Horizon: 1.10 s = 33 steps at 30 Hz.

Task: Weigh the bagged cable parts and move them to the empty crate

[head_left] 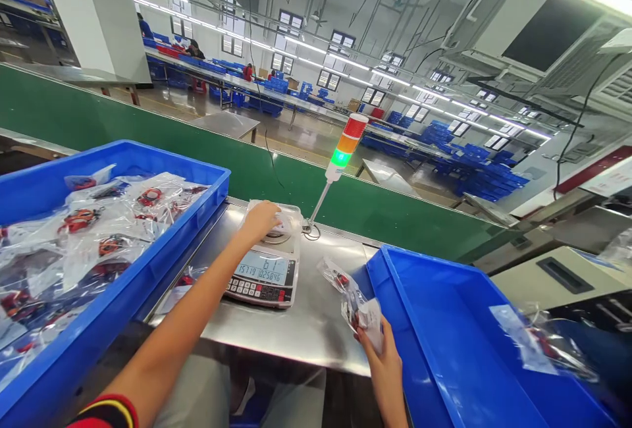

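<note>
- The left hand (260, 218) is laid over a small clear bag (290, 220) on the pan of the counting scale (264, 274); the fingers are curled down onto the film, but whether the bag is pinched or only pressed cannot be told, as the fingertips are hidden
- A second bag (351, 296) is held in the right hand (384, 361) above the steel table (316, 326), just beside the near corner of the right crate (419, 349); its lower end is pinched between thumb and fingers, and the rest stands up free
- Both bags are judged light, being thin crinkled film around a small red and dark part, so little grip force is called for
- The film is judged soft and slippery; it is likely to slide if only a loose edge is taken, and the weight is carried at whichever end the part sits
- A hold is best taken across the lump of the part itself, or on the film close against it, so that swinging and folding are avoided
- The contents look sturdy rather than fragile, though the film could be torn on a crate rim
- Many like bags are heaped in the left crate (192, 230), and a single bag (538, 342) lies in the right crate
</note>
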Tool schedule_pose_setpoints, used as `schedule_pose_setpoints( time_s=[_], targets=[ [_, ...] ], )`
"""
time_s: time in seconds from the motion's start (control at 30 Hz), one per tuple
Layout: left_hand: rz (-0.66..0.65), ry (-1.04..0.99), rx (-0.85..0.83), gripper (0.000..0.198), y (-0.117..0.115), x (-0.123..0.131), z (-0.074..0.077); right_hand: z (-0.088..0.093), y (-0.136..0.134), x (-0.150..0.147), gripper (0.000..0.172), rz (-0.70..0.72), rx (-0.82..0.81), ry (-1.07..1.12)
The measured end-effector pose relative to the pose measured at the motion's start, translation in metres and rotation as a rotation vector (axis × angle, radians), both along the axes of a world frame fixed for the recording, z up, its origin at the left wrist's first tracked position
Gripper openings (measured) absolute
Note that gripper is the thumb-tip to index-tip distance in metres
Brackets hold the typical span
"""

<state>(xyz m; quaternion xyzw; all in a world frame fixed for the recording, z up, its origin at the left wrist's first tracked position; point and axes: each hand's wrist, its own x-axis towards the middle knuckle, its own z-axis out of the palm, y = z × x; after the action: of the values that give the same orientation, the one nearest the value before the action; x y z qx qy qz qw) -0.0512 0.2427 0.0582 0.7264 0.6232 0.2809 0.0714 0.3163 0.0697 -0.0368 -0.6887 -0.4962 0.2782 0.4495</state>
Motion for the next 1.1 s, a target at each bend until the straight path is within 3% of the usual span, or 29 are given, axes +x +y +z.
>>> schedule_pose_setpoints(
  time_s=[0.17,0.27,0.37,0.47,0.53,0.6,0.7,0.77,0.83,0.9,0.97,1.03,1.1],
  targets=[
    [0.037,-0.006,0.038,0.014,0.011,0.016,0.008,0.028,0.015,-0.025,0.077,0.075,0.116,-0.001],
    [0.089,-0.058,0.137,0.016,0.0,0.015,0.029,0.058,0.042,-0.056,0.062,0.231,0.238,-0.044],
    [0.212,-0.125,0.258,0.012,-0.027,-0.007,0.057,0.087,0.084,-0.1,0.048,0.405,0.381,-0.14],
    [0.462,-0.169,0.399,0.022,-0.071,-0.051,0.077,0.107,0.127,-0.15,0.048,0.553,0.472,-0.3],
    [0.787,-0.192,0.465,0.027,-0.105,-0.085,0.082,0.114,0.147,-0.176,0.057,0.659,0.482,-0.423],
    [1.022,-0.196,0.444,0.031,-0.14,-0.116,0.079,0.114,0.16,-0.187,0.063,0.748,0.502,-0.511],
    [1.127,-0.164,0.416,0.035,-0.182,-0.142,0.071,0.098,0.171,-0.168,0.06,0.719,0.562,-0.523],
    [1.091,-0.133,0.432,0.036,-0.198,-0.142,0.068,0.073,0.174,-0.136,0.049,0.596,0.546,-0.51],
    [0.993,-0.126,0.453,0.035,-0.199,-0.128,0.07,0.039,0.17,-0.099,0.043,0.433,0.431,-0.541],
    [0.823,-0.166,0.459,0.031,-0.187,-0.105,0.074,0.0,0.156,-0.064,0.049,0.315,0.227,-0.606],
    [0.591,-0.233,0.425,0.027,-0.166,-0.077,0.076,-0.036,0.132,-0.037,0.053,0.309,0.085,-0.659],
    [0.369,-0.288,0.36,0.027,-0.143,-0.051,0.072,-0.064,0.104,-0.02,0.052,0.35,0.102,-0.652],
    [0.216,-0.298,0.294,0.028,-0.12,-0.03,0.065,-0.08,0.078,-0.01,0.053,0.32,0.21,-0.577]
  ],
)
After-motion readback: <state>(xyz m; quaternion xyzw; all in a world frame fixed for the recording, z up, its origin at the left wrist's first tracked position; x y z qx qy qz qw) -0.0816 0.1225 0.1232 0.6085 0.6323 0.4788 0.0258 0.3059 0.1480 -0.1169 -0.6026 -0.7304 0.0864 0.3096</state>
